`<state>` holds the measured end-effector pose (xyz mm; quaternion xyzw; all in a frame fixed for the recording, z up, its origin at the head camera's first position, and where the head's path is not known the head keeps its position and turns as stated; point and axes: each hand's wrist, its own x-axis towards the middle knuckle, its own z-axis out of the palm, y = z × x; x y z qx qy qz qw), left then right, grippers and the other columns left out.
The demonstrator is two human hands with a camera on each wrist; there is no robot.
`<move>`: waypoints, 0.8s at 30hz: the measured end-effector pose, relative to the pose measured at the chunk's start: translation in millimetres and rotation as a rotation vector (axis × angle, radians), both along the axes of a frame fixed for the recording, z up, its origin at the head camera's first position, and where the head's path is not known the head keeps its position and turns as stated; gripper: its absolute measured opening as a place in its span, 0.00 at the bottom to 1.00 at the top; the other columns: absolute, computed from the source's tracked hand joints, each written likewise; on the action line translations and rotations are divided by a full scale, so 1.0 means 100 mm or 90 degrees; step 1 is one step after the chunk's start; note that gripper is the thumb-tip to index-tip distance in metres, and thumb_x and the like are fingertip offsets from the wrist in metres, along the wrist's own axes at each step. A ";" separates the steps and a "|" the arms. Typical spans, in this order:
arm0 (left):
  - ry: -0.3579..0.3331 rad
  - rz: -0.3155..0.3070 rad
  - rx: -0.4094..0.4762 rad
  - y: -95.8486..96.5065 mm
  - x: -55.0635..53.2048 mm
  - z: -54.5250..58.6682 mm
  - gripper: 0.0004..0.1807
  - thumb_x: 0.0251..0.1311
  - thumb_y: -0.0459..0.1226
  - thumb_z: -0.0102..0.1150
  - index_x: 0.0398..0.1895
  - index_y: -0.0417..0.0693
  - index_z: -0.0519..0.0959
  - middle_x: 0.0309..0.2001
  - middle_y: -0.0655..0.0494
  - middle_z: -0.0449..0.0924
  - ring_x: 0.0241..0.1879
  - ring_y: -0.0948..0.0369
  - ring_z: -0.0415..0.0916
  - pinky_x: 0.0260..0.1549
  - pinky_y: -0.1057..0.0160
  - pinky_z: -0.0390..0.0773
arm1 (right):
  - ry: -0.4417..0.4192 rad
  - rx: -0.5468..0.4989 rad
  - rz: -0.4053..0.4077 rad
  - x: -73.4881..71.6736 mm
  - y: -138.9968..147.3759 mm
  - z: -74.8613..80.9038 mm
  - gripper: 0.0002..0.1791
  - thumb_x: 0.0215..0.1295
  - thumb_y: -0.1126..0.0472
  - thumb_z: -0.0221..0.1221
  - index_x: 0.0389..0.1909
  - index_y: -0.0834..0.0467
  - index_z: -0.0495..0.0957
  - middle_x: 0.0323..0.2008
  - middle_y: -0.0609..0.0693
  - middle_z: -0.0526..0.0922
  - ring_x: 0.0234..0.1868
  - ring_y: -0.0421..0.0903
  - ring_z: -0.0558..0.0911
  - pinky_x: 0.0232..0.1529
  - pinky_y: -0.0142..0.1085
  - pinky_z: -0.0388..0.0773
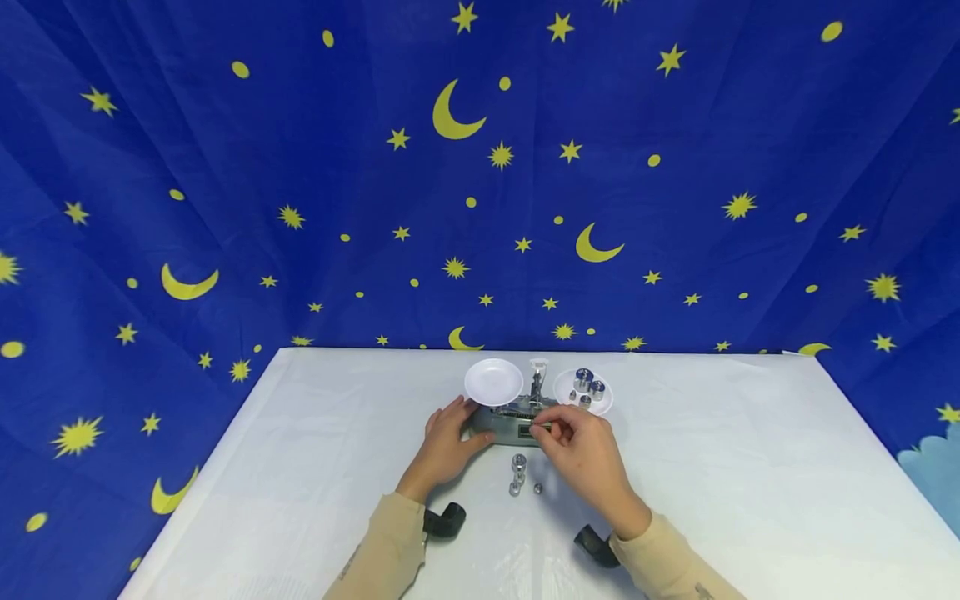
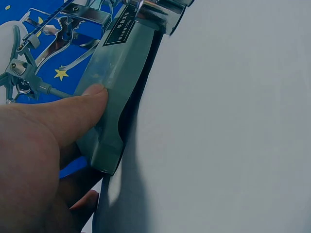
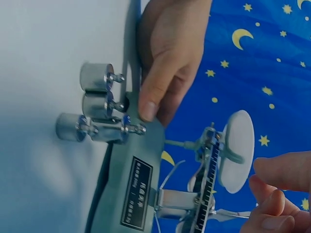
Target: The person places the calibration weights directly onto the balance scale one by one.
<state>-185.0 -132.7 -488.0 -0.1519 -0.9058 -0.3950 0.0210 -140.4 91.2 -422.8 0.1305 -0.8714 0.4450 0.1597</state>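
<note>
A grey-green balance scale with two white pans stands on the table. My left hand grips the left end of its base, thumb on the front and fingers behind, as the left wrist view also shows. The left pan is bare; the right pan bears several metal weights. My right hand is before the middle of the scale near the ruled beam, fingers bent, thumb and index fingertips close together. Whether something small lies between them cannot be seen.
On the table in front of the base stand several silver weights with knobs, and a small one sits apart to their right. Black wrist-mounted pieces hang beside both sleeves. A blue curtain with stars and moons rises behind the table.
</note>
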 end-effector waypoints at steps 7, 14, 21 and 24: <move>0.003 -0.002 0.003 0.00 -0.01 0.00 0.33 0.64 0.44 0.65 0.68 0.37 0.71 0.69 0.38 0.69 0.73 0.41 0.57 0.72 0.35 0.46 | -0.002 0.004 0.006 0.02 -0.04 -0.06 0.06 0.54 0.68 0.72 0.30 0.56 0.86 0.18 0.37 0.70 0.19 0.34 0.67 0.21 0.28 0.66; 0.003 -0.002 0.002 0.00 0.00 0.00 0.33 0.64 0.44 0.65 0.68 0.37 0.71 0.69 0.38 0.69 0.73 0.41 0.58 0.71 0.35 0.46 | -0.032 -0.001 0.015 0.04 -0.06 -0.13 0.07 0.54 0.70 0.71 0.30 0.56 0.85 0.19 0.39 0.70 0.19 0.34 0.67 0.20 0.28 0.65; 0.000 -0.004 0.001 0.00 0.00 0.01 0.33 0.64 0.44 0.65 0.68 0.36 0.71 0.69 0.37 0.69 0.73 0.41 0.58 0.71 0.34 0.46 | -0.064 -0.002 0.021 0.05 -0.08 -0.22 0.05 0.56 0.68 0.70 0.30 0.56 0.86 0.18 0.39 0.70 0.19 0.34 0.66 0.20 0.29 0.64; -0.004 -0.003 -0.001 0.00 0.01 0.01 0.33 0.64 0.44 0.65 0.68 0.37 0.71 0.69 0.38 0.69 0.73 0.41 0.58 0.71 0.34 0.46 | -0.061 -0.006 0.027 0.06 -0.10 -0.25 0.05 0.55 0.69 0.70 0.30 0.56 0.85 0.18 0.38 0.70 0.19 0.34 0.66 0.20 0.28 0.65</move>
